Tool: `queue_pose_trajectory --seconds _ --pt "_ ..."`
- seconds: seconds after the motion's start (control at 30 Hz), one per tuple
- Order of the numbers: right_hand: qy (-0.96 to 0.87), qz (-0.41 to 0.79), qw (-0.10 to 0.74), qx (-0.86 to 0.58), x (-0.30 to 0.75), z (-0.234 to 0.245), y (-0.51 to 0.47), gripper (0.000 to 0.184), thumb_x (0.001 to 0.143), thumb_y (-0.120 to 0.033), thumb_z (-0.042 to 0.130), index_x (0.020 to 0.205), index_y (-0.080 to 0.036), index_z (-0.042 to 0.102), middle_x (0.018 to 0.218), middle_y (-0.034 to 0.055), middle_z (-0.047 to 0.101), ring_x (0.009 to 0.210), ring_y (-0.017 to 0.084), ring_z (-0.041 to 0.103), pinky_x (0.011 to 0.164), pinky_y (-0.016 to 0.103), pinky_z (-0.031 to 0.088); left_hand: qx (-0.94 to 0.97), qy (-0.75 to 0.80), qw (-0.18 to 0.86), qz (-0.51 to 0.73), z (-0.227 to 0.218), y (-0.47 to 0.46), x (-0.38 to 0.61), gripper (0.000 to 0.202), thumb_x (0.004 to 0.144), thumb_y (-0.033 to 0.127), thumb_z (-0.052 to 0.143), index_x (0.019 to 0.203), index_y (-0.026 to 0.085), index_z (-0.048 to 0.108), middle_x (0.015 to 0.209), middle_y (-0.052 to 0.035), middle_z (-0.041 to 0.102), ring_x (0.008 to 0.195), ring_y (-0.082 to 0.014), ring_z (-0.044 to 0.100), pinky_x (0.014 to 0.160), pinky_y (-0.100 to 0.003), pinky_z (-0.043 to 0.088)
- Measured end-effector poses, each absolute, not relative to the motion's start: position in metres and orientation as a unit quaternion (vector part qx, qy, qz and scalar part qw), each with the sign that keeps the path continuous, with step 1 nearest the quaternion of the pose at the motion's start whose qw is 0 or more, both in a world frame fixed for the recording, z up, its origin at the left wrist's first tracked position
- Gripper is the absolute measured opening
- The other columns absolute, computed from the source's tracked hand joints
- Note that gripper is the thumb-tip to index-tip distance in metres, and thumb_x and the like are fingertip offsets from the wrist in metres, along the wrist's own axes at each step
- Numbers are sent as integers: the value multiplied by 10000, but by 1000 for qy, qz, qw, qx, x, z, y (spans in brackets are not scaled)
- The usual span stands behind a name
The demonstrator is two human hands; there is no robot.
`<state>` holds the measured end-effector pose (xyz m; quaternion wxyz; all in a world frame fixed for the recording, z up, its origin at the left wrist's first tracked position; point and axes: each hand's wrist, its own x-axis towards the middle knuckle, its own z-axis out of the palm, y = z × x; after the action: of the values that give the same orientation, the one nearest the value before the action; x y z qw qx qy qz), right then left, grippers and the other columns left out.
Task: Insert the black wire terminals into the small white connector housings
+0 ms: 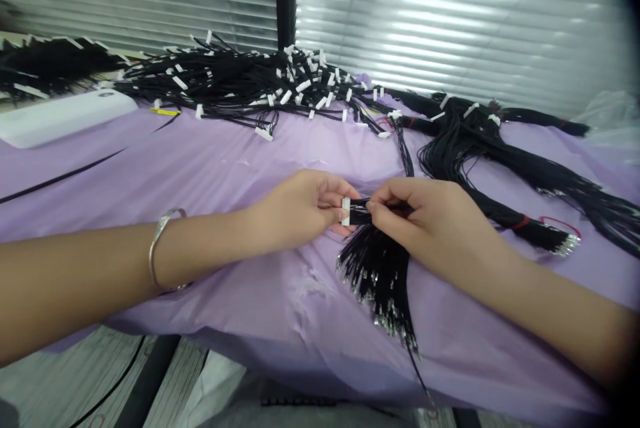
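My left hand pinches a small white connector housing between thumb and fingers. Several black wires run from the housing toward the right. Just beside it, my right hand has thumb and forefinger closed on a thin black wire with a metal terminal, close to the housing. Beneath the right hand a bundle of black wires fans out, its silvery crimped ends pointing down toward the table's front edge. Whether the pinched wire's tip touches the housing I cannot tell.
A purple cloth covers the table. At the back lies a heap of black wires with white connectors. More wire bundles lie at the right, some tied in red. A white case is at the left, near a yellow strip.
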<state>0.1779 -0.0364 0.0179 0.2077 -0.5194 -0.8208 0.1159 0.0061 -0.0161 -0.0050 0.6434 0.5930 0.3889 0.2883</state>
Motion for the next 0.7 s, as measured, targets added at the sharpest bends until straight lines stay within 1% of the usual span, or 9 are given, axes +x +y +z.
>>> queue_pose_trajectory --seconds 0.1,0.27,0.4,0.53,0.7 --pt "-822 118 209 -516 178 17 -36 138 745 -159 524 640 -190 608 556 -43 593 463 70 470 487 208 343 596 389 642 285 -5 -16 5 203 730 3 502 834 143 606 718 -3 675 678 -111 656 735 -246 525" --pt "-825 136 205 -509 179 17 -36 136 758 -162 522 668 -190 619 594 -38 615 504 76 515 511 205 362 608 385 634 285 -7 -15 4 190 731 20 510 838 149 598 724 -4 677 694 -119 661 739 -249 524" --pt "-834 122 206 -497 180 17 -37 148 770 -155 521 657 -185 613 587 -38 605 492 71 492 499 204 347 609 384 635 281 -7 -15 4 192 734 16 504 837 147 599 731 -4 681 704 -118 664 746 -244 524" --pt "-829 136 211 -499 180 18 -37 153 772 -143 519 656 -185 608 569 -49 588 492 61 487 481 192 340 608 387 636 277 -6 -15 4 214 740 6 499 866 139 609 729 -2 684 702 -111 664 734 -226 524" --pt "-832 125 210 -498 180 14 -36 158 784 -167 523 650 -181 606 572 -46 585 494 63 488 487 200 344 605 383 638 282 -7 -15 5 232 726 -26 497 854 128 615 705 7 680 672 -100 660 718 -212 527"
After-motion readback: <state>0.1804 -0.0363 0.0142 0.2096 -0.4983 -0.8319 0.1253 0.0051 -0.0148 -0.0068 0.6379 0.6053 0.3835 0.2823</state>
